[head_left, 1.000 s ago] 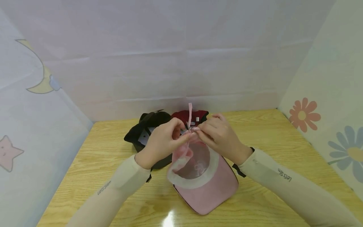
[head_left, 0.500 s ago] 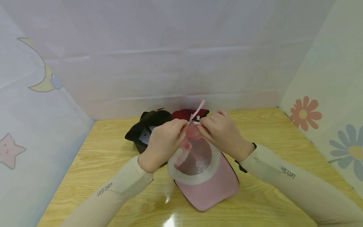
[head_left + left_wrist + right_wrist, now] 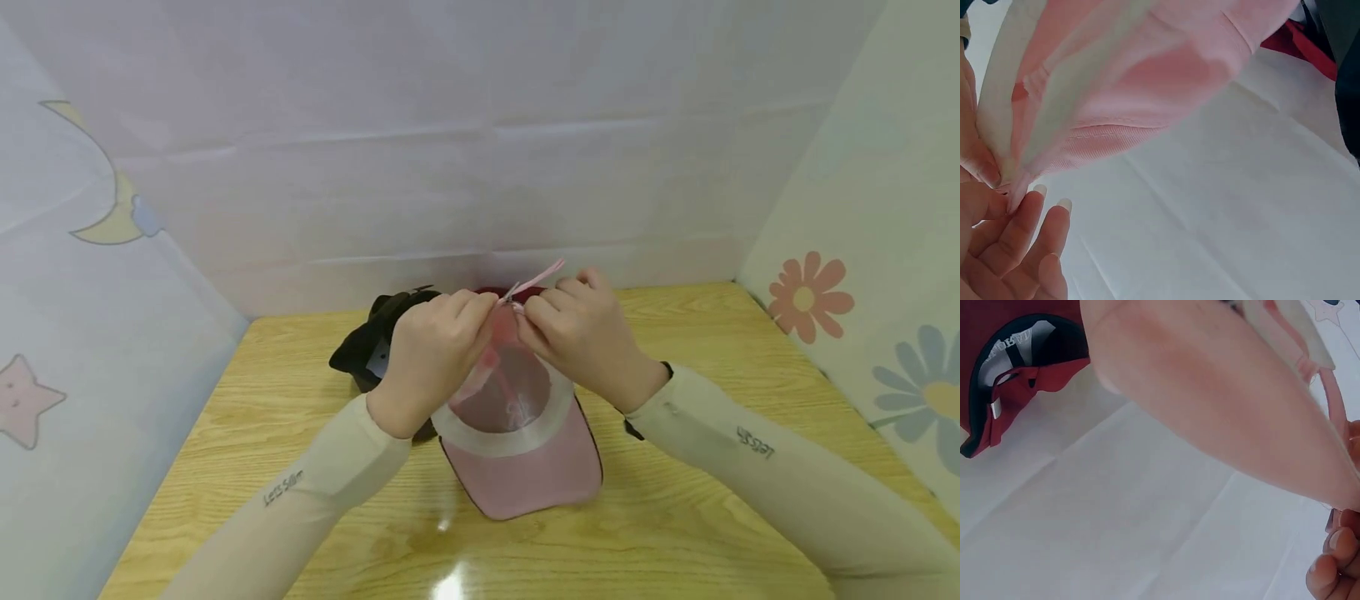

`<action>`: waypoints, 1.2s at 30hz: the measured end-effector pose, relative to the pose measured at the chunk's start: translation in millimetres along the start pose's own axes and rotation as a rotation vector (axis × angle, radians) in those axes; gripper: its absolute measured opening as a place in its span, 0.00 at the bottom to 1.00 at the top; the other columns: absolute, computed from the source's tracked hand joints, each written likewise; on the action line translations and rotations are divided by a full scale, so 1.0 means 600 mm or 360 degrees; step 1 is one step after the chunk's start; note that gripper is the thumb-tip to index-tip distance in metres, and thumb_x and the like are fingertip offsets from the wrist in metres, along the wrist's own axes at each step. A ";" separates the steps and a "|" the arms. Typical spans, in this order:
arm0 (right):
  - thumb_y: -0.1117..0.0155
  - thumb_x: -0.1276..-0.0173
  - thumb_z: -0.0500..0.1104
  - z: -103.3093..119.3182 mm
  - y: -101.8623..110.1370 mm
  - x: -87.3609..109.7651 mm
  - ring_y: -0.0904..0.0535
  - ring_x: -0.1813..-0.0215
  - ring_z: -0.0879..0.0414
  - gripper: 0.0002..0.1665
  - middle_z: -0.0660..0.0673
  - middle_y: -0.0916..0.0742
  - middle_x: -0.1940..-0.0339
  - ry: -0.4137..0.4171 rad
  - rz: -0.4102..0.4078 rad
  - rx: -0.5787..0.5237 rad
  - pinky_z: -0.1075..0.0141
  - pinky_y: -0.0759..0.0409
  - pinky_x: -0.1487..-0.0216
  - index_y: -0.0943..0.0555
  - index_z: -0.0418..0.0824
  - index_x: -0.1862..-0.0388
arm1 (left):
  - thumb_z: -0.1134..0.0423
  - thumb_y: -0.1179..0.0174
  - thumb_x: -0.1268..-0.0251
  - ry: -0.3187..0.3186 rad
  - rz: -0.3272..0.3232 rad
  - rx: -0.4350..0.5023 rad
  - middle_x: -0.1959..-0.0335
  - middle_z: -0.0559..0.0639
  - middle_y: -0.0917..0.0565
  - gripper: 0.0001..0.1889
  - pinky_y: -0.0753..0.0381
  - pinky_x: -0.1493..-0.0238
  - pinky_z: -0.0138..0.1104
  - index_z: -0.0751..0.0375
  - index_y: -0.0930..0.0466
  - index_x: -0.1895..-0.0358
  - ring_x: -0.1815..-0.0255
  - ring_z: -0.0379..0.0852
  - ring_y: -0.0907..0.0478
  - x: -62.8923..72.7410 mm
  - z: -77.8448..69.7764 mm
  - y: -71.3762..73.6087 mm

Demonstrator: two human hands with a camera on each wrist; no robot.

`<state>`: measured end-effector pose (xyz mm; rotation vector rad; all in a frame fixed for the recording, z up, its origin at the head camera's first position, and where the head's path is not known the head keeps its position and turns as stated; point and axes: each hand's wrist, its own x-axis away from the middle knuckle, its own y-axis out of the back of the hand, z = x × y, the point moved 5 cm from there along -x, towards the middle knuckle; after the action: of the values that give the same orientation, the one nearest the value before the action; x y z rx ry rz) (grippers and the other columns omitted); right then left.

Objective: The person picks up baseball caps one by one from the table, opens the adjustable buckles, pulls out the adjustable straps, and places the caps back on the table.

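A pink cap (image 3: pixel 525 487) hangs between my two hands, underside and brim toward me. My left hand (image 3: pixel 431 354) pinches the left side of its back band, as the cloth (image 3: pixel 1166 81) in the left wrist view shows. On the other side, my right hand (image 3: pixel 581 337) grips the band near a thin pink strap (image 3: pixel 543 275). Between the fingertips sits a small metal buckle (image 3: pixel 512 292), with the strap's loose end sticking up to the right. Seen from the right wrist, fingertips (image 3: pixel 1325 565) press at the cap's edge.
Behind my left hand lies a black cap (image 3: pixel 354 350) on the wooden table (image 3: pixel 697 517). A dark red cap (image 3: pixel 1063 378) rests further back, mostly covered in the head view. A pale cloth backdrop (image 3: pixel 480 167) stands around the table.
Both hands have moved a little away from me, drawing the pink cap along. The strap's loose end has swung from upright to slanting right. More of the dark red cap is covered.
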<state>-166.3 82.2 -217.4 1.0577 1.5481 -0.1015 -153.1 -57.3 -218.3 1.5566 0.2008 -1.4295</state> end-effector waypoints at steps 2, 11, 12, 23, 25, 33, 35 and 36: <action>0.52 0.33 0.35 -0.001 0.000 -0.004 0.34 0.86 0.50 0.19 0.45 0.26 0.90 -0.0002 -0.0037 0.0018 0.57 0.37 0.77 0.33 0.38 0.86 | 0.74 0.39 0.40 -0.0009 -0.0004 -0.0015 0.72 0.53 0.18 0.05 0.23 0.79 0.34 0.67 0.18 0.61 0.82 0.46 0.25 -0.004 0.002 -0.001; 0.52 0.31 0.37 -0.006 -0.003 -0.004 0.35 0.87 0.51 0.20 0.46 0.28 0.90 -0.0021 -0.0043 0.0062 0.57 0.39 0.75 0.33 0.39 0.86 | 0.75 0.39 0.41 -0.0008 0.0023 -0.0036 0.70 0.54 0.17 0.07 0.22 0.77 0.35 0.67 0.18 0.59 0.81 0.46 0.25 -0.008 0.005 -0.003; 0.51 0.32 0.36 -0.006 -0.004 -0.004 0.36 0.87 0.51 0.20 0.46 0.28 0.90 -0.0024 -0.0045 0.0061 0.58 0.40 0.75 0.32 0.39 0.86 | 0.75 0.39 0.41 -0.0009 0.0024 -0.0037 0.71 0.54 0.17 0.07 0.22 0.77 0.34 0.67 0.18 0.59 0.81 0.46 0.26 -0.008 0.005 -0.003; 0.45 0.38 0.35 -0.007 -0.008 -0.002 0.37 0.87 0.51 0.18 0.46 0.29 0.92 -0.0047 -0.0048 0.0051 0.58 0.42 0.75 0.33 0.39 0.87 | 0.74 0.39 0.41 -0.0010 0.0014 -0.0078 0.72 0.52 0.17 0.06 0.24 0.80 0.33 0.66 0.18 0.61 0.82 0.46 0.26 -0.001 0.003 -0.009; 0.46 0.37 0.35 -0.007 -0.008 -0.001 0.37 0.87 0.52 0.18 0.46 0.30 0.92 -0.0052 -0.0048 0.0054 0.58 0.43 0.75 0.33 0.40 0.87 | 0.75 0.39 0.42 -0.0009 0.0009 -0.0076 0.72 0.52 0.18 0.06 0.25 0.80 0.33 0.66 0.19 0.61 0.82 0.45 0.27 -0.001 0.002 -0.009; 0.46 0.36 0.35 -0.008 -0.008 0.000 0.39 0.87 0.52 0.20 0.46 0.32 0.93 -0.0077 -0.0063 0.0054 0.58 0.44 0.75 0.34 0.39 0.88 | 0.74 0.38 0.41 -0.0004 0.0005 -0.0084 0.74 0.51 0.18 0.05 0.26 0.82 0.32 0.65 0.19 0.62 0.83 0.45 0.28 0.002 0.002 -0.011; 0.49 0.34 0.36 -0.009 -0.009 0.001 0.40 0.87 0.52 0.20 0.46 0.32 0.93 -0.0086 -0.0067 0.0053 0.58 0.44 0.75 0.35 0.39 0.88 | 0.73 0.38 0.41 -0.0003 0.0008 -0.0080 0.73 0.52 0.18 0.04 0.26 0.81 0.33 0.65 0.19 0.62 0.83 0.45 0.27 0.004 0.002 -0.011; 0.50 0.33 0.36 -0.009 -0.009 0.001 0.40 0.87 0.52 0.21 0.46 0.32 0.93 -0.0089 -0.0071 0.0053 0.58 0.44 0.75 0.35 0.39 0.88 | 0.73 0.38 0.41 -0.0002 0.0009 -0.0079 0.73 0.52 0.18 0.04 0.25 0.81 0.33 0.65 0.20 0.62 0.83 0.45 0.27 0.004 0.002 -0.011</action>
<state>-174.0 82.8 -219.0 1.0381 1.5241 -0.1865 -157.9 -55.9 -223.4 1.5147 0.2289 -1.4111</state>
